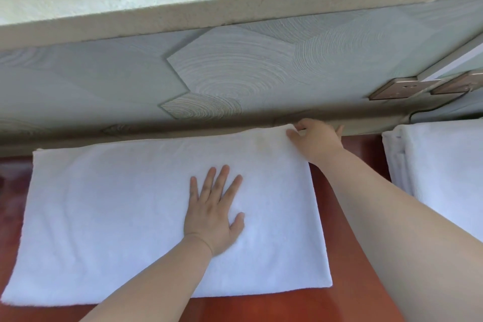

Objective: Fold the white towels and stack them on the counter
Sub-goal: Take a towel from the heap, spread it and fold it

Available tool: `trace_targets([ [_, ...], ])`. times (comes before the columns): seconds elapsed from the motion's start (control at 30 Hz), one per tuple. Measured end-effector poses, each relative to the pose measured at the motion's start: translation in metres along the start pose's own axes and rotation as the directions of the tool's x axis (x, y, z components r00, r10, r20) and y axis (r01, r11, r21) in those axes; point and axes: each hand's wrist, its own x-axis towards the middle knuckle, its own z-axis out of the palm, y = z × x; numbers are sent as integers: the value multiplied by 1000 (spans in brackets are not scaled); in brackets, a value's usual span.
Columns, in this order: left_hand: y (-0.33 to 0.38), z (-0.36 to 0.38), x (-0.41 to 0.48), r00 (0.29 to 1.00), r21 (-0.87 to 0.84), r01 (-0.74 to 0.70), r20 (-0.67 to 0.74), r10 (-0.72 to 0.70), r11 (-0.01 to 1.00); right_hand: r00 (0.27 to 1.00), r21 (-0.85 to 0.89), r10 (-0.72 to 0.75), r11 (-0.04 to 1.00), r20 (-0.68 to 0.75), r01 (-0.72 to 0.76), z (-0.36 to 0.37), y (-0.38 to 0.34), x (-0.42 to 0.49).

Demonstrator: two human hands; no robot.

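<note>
A large white terry towel [130, 217] lay flat on the red-brown glossy counter [347, 256] and filled the lower left and the centre of the frame. Its far edge reached the foot of the wall, and its near edge stopped a little before the bottom of the frame.

The left hand [211, 217] rested palm down on the towel, a little right of its middle. Its fingers [222, 178] were straight and spread wide, pressing on the cloth and holding nothing.

The right hand [316, 138] was stretched to the far right corner of the same towel, close to the wall. Its fingers [294, 133] were curled narrow over that corner and gripped the cloth, which was raised slightly there.

At the right edge of the frame, apart from the spread towel, stood a stack of folded white towels [439, 165] on the same counter, with a strip of bare counter between them.

Behind the counter rose a grey-green wall panel [235, 68] with patterns of fine rings. In the upper right of the frame two metal-coloured wall sockets [397, 89] sat side by side, and a thin dark cable [431, 110] ran down from them. Above the panel passed a pale beige ledge [183, 15].
</note>
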Motion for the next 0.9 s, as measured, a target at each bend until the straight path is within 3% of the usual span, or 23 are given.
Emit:
trace_targets([
  [0.1, 1, -1, 0, 1000, -6, 3, -3, -3, 1000, 994, 137, -38, 989, -104, 53, -5, 0, 3],
  [0.3, 0, -1, 1, 1000, -24, -1, -5, 1, 1000, 981, 10, 10, 1000, -191, -8, 8, 1, -4],
  [0.43, -1, 0, 0, 1000, -27, 0, -5, 0, 1000, 876, -50, -278, 958, -394, 282, 31, 8, -50],
  [0.53, -1, -1, 1, 1000, -34, 3, -12, -4, 999, 795, -264, -560, 823, -233, 503, 69, 26, -109],
  [0.6, -1, 0, 0, 1000, -41, 4, -20, -5, 999, 791, -377, -609, 749, -64, 545, 96, 42, -144],
  [0.9, 12, -3, -17, 1000, -29, 1, 20, -1, 1000, 921, -467, -381, 830, -77, 305, 116, 87, -194],
])
